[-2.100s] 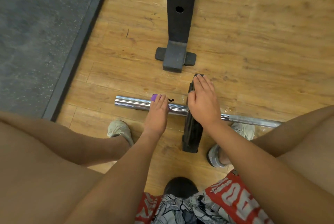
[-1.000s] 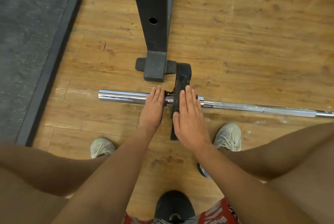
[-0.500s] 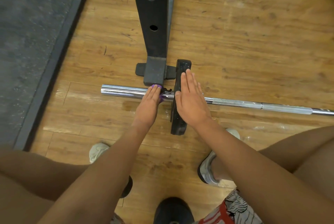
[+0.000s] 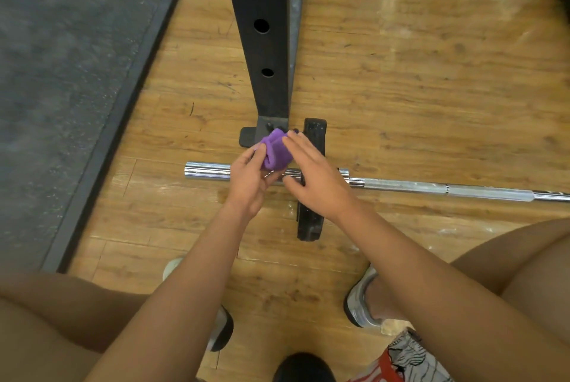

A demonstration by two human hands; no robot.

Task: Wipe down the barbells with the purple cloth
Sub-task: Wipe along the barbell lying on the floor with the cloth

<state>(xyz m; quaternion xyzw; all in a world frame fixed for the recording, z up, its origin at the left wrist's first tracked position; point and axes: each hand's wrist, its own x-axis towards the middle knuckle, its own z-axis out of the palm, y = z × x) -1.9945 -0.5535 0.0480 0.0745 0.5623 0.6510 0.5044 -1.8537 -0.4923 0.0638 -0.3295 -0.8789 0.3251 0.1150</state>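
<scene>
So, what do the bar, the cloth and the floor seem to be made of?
The bar: metal, probably chromed steel; mirror-bright with sharp reflections. The cloth: soft fabric, maybe microfibre; matte purple, bunched in folds. The floor: wood or wood-look planks; glossy, with grain and seams showing.

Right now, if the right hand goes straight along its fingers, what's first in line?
The purple cloth, which the left hand grips. Fingertips of the right hand seem to touch it, though depth is unclear.
</scene>
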